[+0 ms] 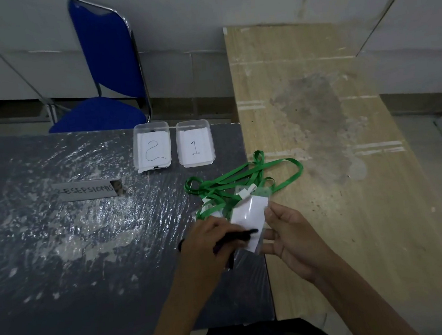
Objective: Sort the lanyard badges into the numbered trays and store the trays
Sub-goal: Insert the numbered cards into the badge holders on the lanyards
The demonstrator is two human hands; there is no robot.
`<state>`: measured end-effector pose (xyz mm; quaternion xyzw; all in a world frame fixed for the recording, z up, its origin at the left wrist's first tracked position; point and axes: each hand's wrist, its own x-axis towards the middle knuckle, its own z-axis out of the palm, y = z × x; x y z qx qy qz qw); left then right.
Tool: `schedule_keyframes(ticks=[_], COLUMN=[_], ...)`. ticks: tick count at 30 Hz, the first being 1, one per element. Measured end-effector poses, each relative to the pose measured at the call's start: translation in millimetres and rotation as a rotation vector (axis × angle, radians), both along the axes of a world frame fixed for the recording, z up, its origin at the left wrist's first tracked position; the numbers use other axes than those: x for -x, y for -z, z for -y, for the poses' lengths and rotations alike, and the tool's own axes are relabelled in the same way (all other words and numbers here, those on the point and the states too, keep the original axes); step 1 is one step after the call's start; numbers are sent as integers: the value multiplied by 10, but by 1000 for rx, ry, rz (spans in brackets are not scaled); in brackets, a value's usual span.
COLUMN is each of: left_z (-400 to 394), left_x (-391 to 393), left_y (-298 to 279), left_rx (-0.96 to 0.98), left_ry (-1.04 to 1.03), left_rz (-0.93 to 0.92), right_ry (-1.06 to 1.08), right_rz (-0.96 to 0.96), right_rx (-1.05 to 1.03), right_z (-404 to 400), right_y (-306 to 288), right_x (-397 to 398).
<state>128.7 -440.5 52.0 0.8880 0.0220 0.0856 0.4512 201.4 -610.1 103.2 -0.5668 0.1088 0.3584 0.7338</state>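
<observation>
A clear badge holder with a white card (250,215) sits near the seam of the two tables, its green lanyard (245,175) tangled with others behind it. My right hand (286,239) pinches the badge's right edge. My left hand (208,241) grips a black pen (234,237) whose tip rests on the card. A second badge (210,209) lies partly hidden under the first. Two clear trays stand at the dark table's far edge: tray 2 (136,137) on the left and tray 1 (210,133) on the right, each with a numbered paper inside.
A paper name sign (87,191) lies on the dark plastic-wrapped table (59,237). A light wooden table (316,104) adjoins on the right. A blue chair (108,70) stands behind the dark table, against the wall.
</observation>
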Motion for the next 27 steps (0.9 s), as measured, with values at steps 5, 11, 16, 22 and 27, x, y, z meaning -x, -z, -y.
schedule_keyframes(ticks=[5,11,16,22,27], left_z=[-124,-582,-1038,-1253,-1142], left_x=[209,336,305,218,170], left_y=[100,274,668,1094,1230], left_rx=[148,311,214,52,-31], left_ry=[-64,-525,-662,-632,-614], left_rz=[-147,-335,-428,-418,-411], right_ry=[-96,-138,-166,-173,-156], right_rz=[51,8,-19,-28,-7], right_rx=[203,322,382,428,436], right_z=[-50,-205,-368,-586,-641], right_y=[227,395,499,642,707], right_x=[4,67,107,152,193])
